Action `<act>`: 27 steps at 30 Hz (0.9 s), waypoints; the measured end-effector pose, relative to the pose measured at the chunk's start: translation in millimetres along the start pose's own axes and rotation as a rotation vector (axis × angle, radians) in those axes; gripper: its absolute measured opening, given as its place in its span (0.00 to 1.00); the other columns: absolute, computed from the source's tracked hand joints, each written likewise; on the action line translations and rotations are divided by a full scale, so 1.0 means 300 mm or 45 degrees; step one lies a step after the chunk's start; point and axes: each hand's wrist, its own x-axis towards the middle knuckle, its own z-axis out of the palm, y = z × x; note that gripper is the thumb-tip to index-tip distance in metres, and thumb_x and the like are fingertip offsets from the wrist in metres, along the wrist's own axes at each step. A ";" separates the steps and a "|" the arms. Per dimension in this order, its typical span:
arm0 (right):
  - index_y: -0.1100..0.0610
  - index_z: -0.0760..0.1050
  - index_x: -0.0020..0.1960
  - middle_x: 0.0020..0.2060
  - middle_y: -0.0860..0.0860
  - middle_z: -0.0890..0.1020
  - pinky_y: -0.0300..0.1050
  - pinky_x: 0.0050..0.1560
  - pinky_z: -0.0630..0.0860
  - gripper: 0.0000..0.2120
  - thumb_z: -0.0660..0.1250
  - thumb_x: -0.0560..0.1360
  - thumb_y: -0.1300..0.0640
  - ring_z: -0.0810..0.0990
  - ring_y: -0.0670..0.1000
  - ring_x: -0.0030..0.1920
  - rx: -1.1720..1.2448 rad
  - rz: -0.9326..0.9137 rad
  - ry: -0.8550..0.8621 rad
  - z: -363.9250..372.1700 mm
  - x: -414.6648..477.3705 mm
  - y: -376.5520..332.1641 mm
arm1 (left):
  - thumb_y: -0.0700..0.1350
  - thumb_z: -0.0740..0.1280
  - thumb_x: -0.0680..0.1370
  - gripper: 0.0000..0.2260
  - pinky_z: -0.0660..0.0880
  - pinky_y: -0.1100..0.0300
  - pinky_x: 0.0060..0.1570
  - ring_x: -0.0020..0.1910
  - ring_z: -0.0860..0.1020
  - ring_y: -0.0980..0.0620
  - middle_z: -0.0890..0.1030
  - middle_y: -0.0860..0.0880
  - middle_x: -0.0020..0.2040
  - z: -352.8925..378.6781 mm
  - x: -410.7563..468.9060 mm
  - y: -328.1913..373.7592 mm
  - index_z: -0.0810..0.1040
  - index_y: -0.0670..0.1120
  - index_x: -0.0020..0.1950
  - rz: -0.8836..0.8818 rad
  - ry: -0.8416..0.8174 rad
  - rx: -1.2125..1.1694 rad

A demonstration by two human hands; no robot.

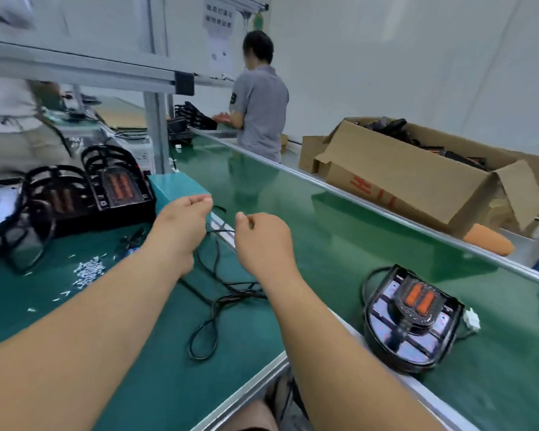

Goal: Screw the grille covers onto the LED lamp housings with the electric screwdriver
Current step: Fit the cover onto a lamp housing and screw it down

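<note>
Head cam: left hand and right hand were both curled into pinches, seemingly on a thin black cord strung between them, with its slack looped on the bench. One lamp sat off right on the belt, and more were stacked far left. I reckon a hard tug could whip the loops through the screws. No screwdriver was in view, and blur hid the exact grip.
</note>
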 end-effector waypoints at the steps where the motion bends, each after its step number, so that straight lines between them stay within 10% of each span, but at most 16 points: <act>1: 0.55 0.61 0.31 0.33 0.54 0.70 0.46 0.36 0.57 0.23 0.55 0.83 0.49 0.67 0.56 0.35 0.013 -0.034 -0.027 0.033 0.009 -0.036 | 0.46 0.65 0.82 0.06 0.72 0.52 0.65 0.55 0.75 0.52 0.79 0.54 0.50 -0.058 0.012 0.003 0.79 0.54 0.46 -0.004 0.053 -0.016; 6: 0.59 0.67 0.36 0.36 0.54 0.72 0.47 0.37 0.57 0.20 0.57 0.83 0.49 0.68 0.56 0.38 0.090 -0.202 -0.164 0.188 0.030 -0.213 | 0.45 0.64 0.83 0.05 0.70 0.62 0.43 0.39 0.71 0.58 0.77 0.54 0.42 -0.318 0.021 0.007 0.78 0.50 0.57 -0.008 0.284 -0.102; 14: 0.56 0.60 0.28 0.26 0.50 0.66 0.40 0.26 0.58 0.25 0.58 0.83 0.52 0.63 0.48 0.27 0.260 -0.421 -0.455 0.435 -0.037 -0.493 | 0.45 0.64 0.82 0.09 0.69 0.48 0.69 0.60 0.74 0.51 0.78 0.52 0.56 -0.628 -0.068 -0.020 0.79 0.50 0.61 -0.009 0.620 -0.101; 27: 0.56 0.59 0.28 0.24 0.49 0.65 0.40 0.23 0.56 0.25 0.57 0.82 0.52 0.62 0.49 0.26 0.371 -0.390 -0.762 0.729 -0.222 -0.791 | 0.46 0.64 0.82 0.04 0.71 0.50 0.68 0.61 0.75 0.51 0.78 0.56 0.53 -1.078 -0.233 -0.068 0.77 0.55 0.52 -0.049 1.033 -0.220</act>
